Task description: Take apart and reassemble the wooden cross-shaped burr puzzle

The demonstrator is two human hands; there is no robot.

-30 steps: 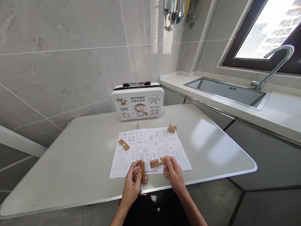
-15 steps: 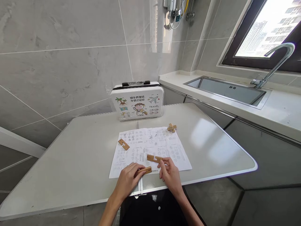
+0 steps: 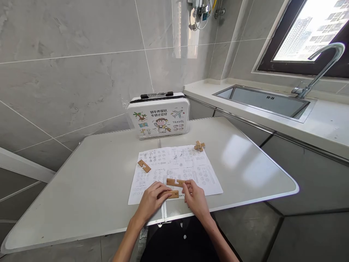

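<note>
Wood strip (image 3: 171,182) juts leftward, pinched by right hand (image 3: 195,198).
Left hand (image 3: 151,199) clasps numbered strip (image 3: 172,194), hiding its left end.

Grey marble-patterned tiled wall (image 3: 76,87): fills the upper left and upper centre, crossed by thin pale joint lines.
Metal pipe fittings with a yellow hose (image 3: 203,10): on the wall, top centre-right.
Dark-framed window (image 3: 293,40): upper right corner, pale high-rise buildings beyond the glass.
White countertop (image 3: 328,127): slants down the right side.
Rectangular steel sink (image 3: 253,98): sunk into it, right of centre.
Curved chrome tap (image 3: 323,71): rises behind the sink, far right.
Grey flat cabinet fronts (image 3: 305,171): under the counter, lower right.
Pale, round-cornered tabletop (image 3: 89,182): spans the centre, seam down its middle.
Grey tiled floor (image 3: 81,251): bottom left.
Light: daylight, glare patches on the tabletop's right half.
</note>
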